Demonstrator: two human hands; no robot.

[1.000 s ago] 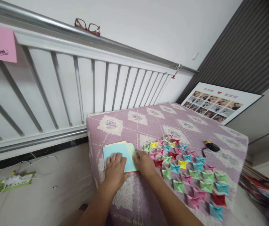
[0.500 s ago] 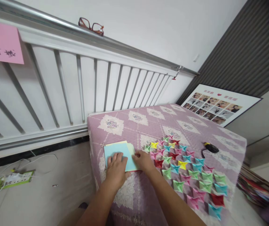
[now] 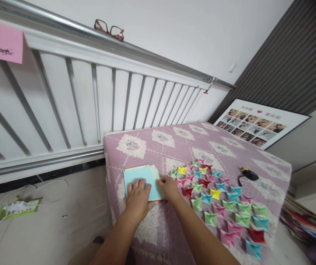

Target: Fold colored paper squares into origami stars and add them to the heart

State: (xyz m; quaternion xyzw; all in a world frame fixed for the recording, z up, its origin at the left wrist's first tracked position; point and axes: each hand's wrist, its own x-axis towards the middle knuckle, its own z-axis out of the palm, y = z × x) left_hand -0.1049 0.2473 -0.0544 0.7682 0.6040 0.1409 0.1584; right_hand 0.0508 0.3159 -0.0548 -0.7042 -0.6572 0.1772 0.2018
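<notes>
A light blue paper sheet [image 3: 138,174] lies on top of a small stack, with pale green and cream edges showing at its top and right and a red edge below. My left hand [image 3: 138,195] rests on the blue sheet, fingers lying across it. At the stack's right edge, my right hand [image 3: 169,187] has its thumb and fingertips pinched on the blue sheet's edge. Several folded paper pieces in green, pink, red, blue and yellow, such as a yellow one [image 3: 216,194], stand in rows to the right.
The pieces and paper sit on a purple patterned cover [image 3: 174,149]. A black object [image 3: 249,174] lies at the right. Behind are a white radiator [image 3: 119,99], glasses [image 3: 109,30] on a rail and a photo board [image 3: 260,123]. A power strip [image 3: 20,208] lies on the floor.
The blue sheet's right edge has shifted slightly to the right with my right fingertips, covering more of the pale green sheet. The whole view has moved a little.
</notes>
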